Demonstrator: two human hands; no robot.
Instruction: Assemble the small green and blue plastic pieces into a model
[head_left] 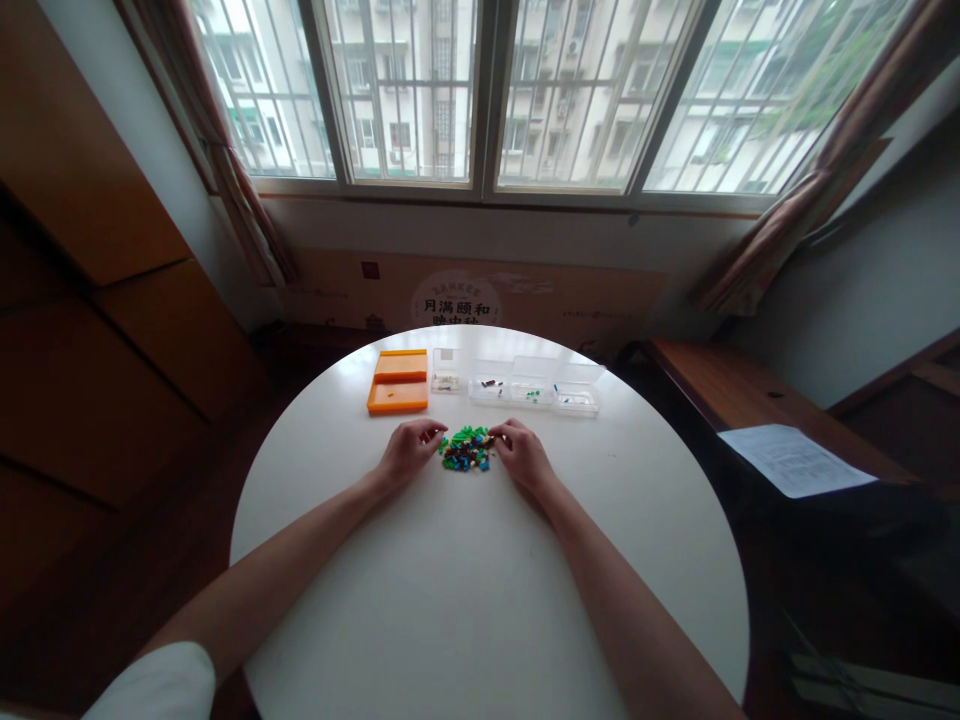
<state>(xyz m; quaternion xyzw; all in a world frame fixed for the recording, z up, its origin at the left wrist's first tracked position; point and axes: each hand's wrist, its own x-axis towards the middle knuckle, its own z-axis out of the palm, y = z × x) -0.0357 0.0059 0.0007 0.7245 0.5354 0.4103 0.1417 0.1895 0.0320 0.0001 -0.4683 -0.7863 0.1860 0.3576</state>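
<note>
The left arm (292, 550) reaches in from the lower left corner and slants forward and inward; the right arm (615, 590) comes up from the lower right and leans inward at a steeper angle, its forearm bare; both wrists run on nearly in line with the forearms, without a sharp bend; the hands face each other, just apart, at about the same height; the left hand (412, 447) has its knuckles raised and its fingers curled, tips aimed toward the right; the right hand (521, 453) mirrors it, fingers bent and tips turned toward the left; whether either pinch is closed is too small to tell
</note>
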